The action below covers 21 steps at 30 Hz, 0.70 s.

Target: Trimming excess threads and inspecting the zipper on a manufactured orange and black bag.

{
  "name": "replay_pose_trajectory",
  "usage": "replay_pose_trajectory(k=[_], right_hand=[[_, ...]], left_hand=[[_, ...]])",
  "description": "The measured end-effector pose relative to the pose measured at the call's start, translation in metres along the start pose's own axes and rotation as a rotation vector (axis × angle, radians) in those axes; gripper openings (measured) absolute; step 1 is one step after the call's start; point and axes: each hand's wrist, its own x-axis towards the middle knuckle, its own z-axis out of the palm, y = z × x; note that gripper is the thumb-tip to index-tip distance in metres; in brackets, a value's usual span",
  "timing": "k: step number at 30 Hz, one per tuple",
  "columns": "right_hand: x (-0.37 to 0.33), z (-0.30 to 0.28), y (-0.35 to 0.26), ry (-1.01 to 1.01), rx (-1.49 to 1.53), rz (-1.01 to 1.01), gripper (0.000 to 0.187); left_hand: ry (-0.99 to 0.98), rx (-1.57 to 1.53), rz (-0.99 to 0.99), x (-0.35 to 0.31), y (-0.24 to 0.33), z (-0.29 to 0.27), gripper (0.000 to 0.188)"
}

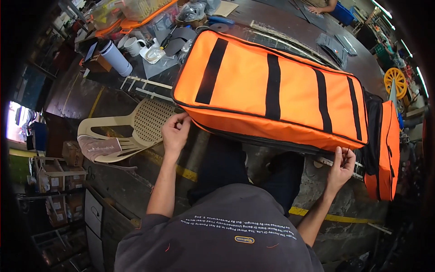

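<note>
A large orange bag (244, 72) with black straps across its top and black piping lies on the table in front of me. At its near left corner, my left hand (176, 136) has its fingers curled together against the bag's edge; what they pinch is too small to make out. My right hand (342, 167) pinches the bag's lower edge near its near right corner, thumb and fingers together. Beyond that corner hangs an orange flap (389, 154) with a black zip, joined to the bag by a black section (373, 133).
A beige plastic chair (154, 119) with cloth on its back stands left of the bag. A bottle (116, 59), white mug (133, 46), tape roll (154, 55) and orange-edged bins (140, 11) crowd the table's far left. Another person's hand (317, 9) rests at the far side.
</note>
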Motion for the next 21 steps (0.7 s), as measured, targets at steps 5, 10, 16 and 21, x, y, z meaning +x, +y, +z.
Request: replay_pose_trajectory(k=[5, 10, 16, 21], right_hand=[[-0.006, -0.027, 0.035, 0.018, -0.001, 0.043, 0.013], [-0.004, -0.049, 0.036, 0.112, -0.066, 0.014, 0.017], [-0.001, -0.06, 0.035, 0.19, -0.036, 0.125, 0.02], [-0.01, -0.062, 0.053, 0.178, -0.076, 0.197, 0.023]], left_hand=[[0.086, 0.01, 0.033, 0.012, -0.021, -0.011, 0.01], [0.064, 0.124, 0.032, 0.026, -0.059, -0.01, 0.015], [-0.062, -0.863, -0.249, 0.026, -0.059, -0.005, 0.015], [-0.064, -1.077, -0.436, 0.032, -0.049, -0.001, 0.015]])
